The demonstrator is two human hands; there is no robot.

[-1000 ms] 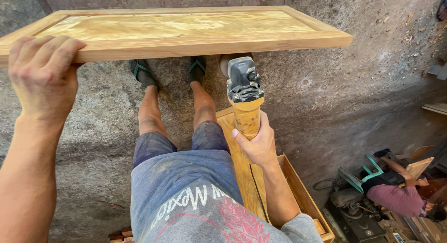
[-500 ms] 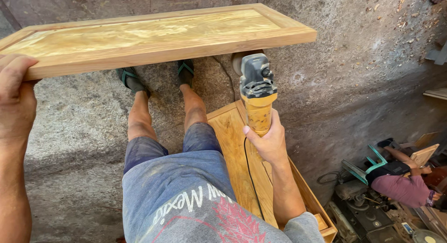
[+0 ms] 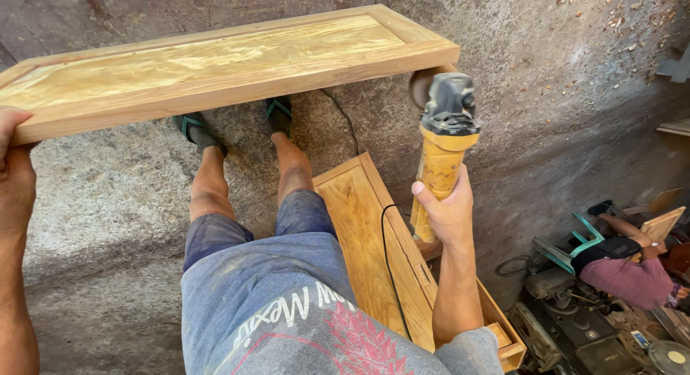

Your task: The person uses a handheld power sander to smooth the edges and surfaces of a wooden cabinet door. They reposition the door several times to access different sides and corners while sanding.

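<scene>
Wood fills the upper half of the view: one long framed panel (image 3: 215, 66), pale and grainy in the middle with a smooth raised border, runs from 9 o'clock to 1 o'clock. The left hand (image 3: 16, 170) grips its near end at 9 o'clock, fingers curled over the edge; the palm side is cut off by the frame. The right hand (image 3: 447, 213), right of centre, has its fingers wrapped tight round the yellow handle of one grinder (image 3: 444, 134). The grinder's grey head points up, and its round disc sits just under the panel's right corner; whether they touch is hard to make out. A black cord (image 3: 387, 260) hangs from it across a second framed panel (image 3: 370, 238) lying at 5 o'clock on the rough, dusty concrete floor (image 3: 108, 202). Two sandalled feet (image 3: 237, 120) stand beneath the held panel. At 4 o'clock another person (image 3: 622, 263) in pink works, partly cut off.
</scene>
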